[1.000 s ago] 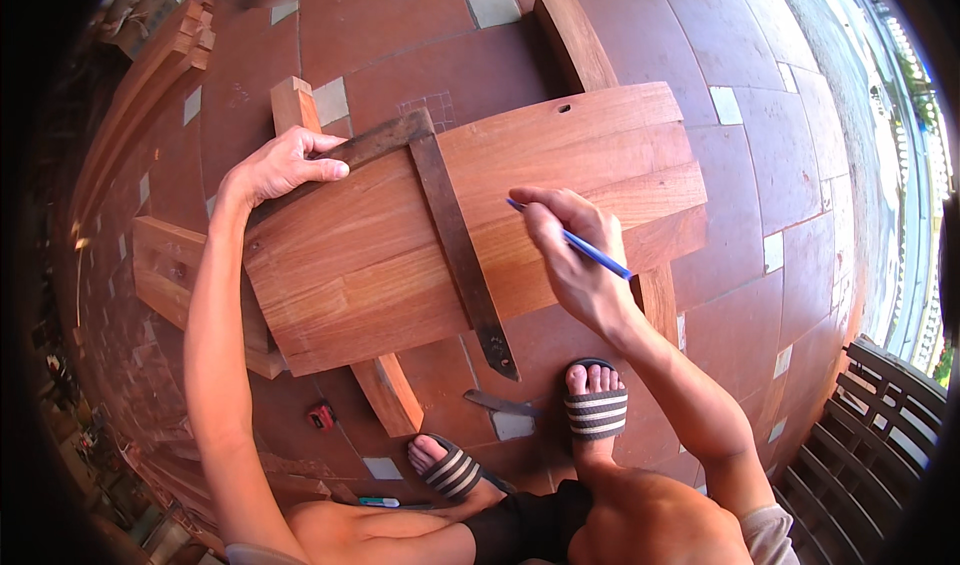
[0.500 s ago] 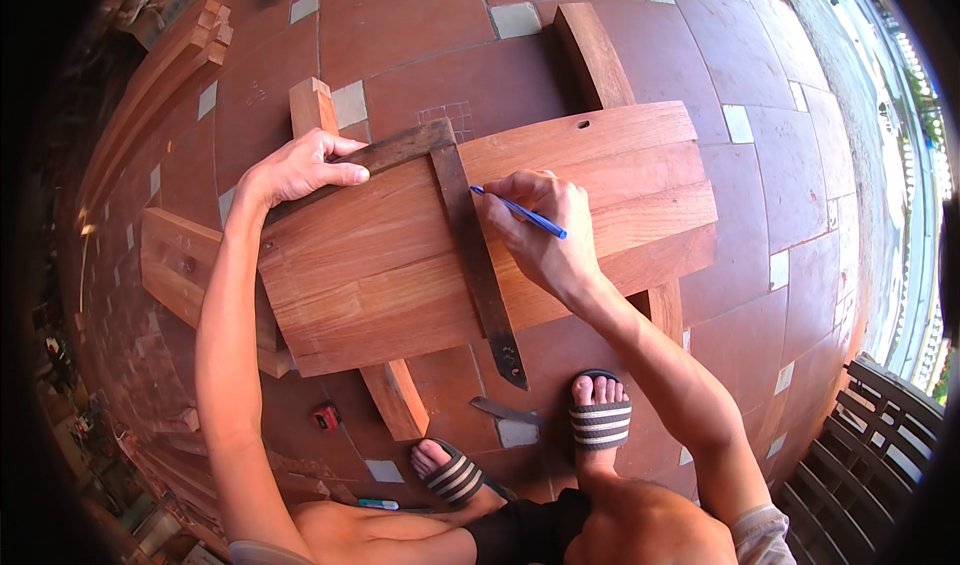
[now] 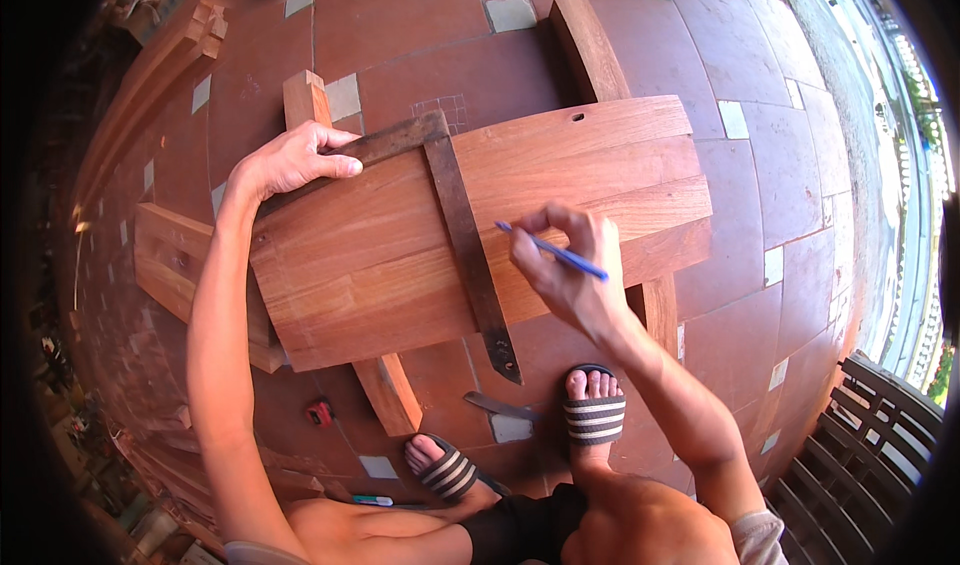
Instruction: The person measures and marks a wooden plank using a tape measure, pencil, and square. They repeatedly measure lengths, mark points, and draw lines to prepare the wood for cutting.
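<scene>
My left hand (image 3: 297,163) grips the dark stock of a carpenter's square (image 3: 462,230), its thumb on top near the far edge of the boards. The square's long blade lies across a wide panel of reddish wooden boards (image 3: 360,265) and sticks out past the near edge. My right hand (image 3: 575,260) is closed round a blue pen (image 3: 560,252), right of the blade. The pen's tip points left and seems to hover above the wood, apart from the blade. A small dark hole (image 3: 577,117) shows near the panel's far edge.
Wooden beams (image 3: 592,50) support the panel from below, and another thick beam (image 3: 180,255) lies at left. A red tape measure (image 3: 320,412), a flat dark blade-like strip (image 3: 497,406) and a green-white marker (image 3: 372,500) lie on the tiled floor. A slatted dark bench (image 3: 860,455) stands at right.
My right hand has drawn back from the square's blade, toward me and slightly right, with the pen in it. My left hand keeps its hold on the square.
</scene>
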A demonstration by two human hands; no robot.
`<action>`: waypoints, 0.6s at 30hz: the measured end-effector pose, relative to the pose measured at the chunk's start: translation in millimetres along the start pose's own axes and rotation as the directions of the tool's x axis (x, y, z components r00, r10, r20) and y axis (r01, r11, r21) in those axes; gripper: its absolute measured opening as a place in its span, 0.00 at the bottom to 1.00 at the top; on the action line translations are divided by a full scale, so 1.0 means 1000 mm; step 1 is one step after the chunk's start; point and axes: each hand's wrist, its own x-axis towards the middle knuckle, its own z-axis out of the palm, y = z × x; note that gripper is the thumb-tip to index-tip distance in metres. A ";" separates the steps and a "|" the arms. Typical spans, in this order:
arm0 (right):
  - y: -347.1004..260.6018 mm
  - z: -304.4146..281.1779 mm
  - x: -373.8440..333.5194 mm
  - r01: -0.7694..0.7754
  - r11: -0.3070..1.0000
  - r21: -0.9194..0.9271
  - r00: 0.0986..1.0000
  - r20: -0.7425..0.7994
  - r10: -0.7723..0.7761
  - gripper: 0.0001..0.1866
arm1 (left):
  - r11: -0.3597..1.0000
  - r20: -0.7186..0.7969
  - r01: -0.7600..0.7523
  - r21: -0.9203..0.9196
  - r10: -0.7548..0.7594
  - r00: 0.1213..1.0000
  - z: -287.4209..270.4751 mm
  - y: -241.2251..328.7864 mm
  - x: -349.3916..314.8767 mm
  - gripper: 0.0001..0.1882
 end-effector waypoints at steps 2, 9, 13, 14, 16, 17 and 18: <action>0.014 0.004 -0.027 0.020 0.999 0.036 0.999 -0.040 -0.019 0.10 | 0.999 -0.014 -0.016 0.029 0.016 1.000 -0.001 0.002 0.001 0.33; 0.010 0.009 -0.055 0.044 0.998 0.050 0.999 0.017 -0.045 0.09 | 0.999 -0.033 -0.012 0.051 0.014 0.999 -0.002 -0.007 0.002 0.33; 0.011 0.007 -0.054 0.058 0.998 0.000 0.995 0.083 -0.058 0.09 | 0.999 -0.034 -0.008 0.035 0.009 0.999 0.000 -0.007 0.002 0.34; 0.011 0.006 -0.054 0.047 0.999 -0.019 0.993 0.107 -0.045 0.09 | 1.000 -0.031 -0.011 0.028 0.012 0.999 0.000 -0.005 0.002 0.34; 0.008 0.009 -0.052 0.055 0.997 0.046 0.998 0.035 -0.057 0.07 | 0.999 -0.040 -0.013 0.032 0.014 0.999 0.000 -0.004 0.002 0.34; 0.007 0.011 -0.052 0.060 0.995 0.079 0.998 -0.001 -0.060 0.07 | 0.999 -0.052 -0.011 0.041 0.013 0.999 0.000 -0.006 0.002 0.34; 0.008 0.011 -0.054 0.078 0.994 0.069 0.997 0.005 -0.079 0.07 | 0.999 -0.064 -0.009 0.050 0.012 0.998 0.000 -0.008 0.002 0.33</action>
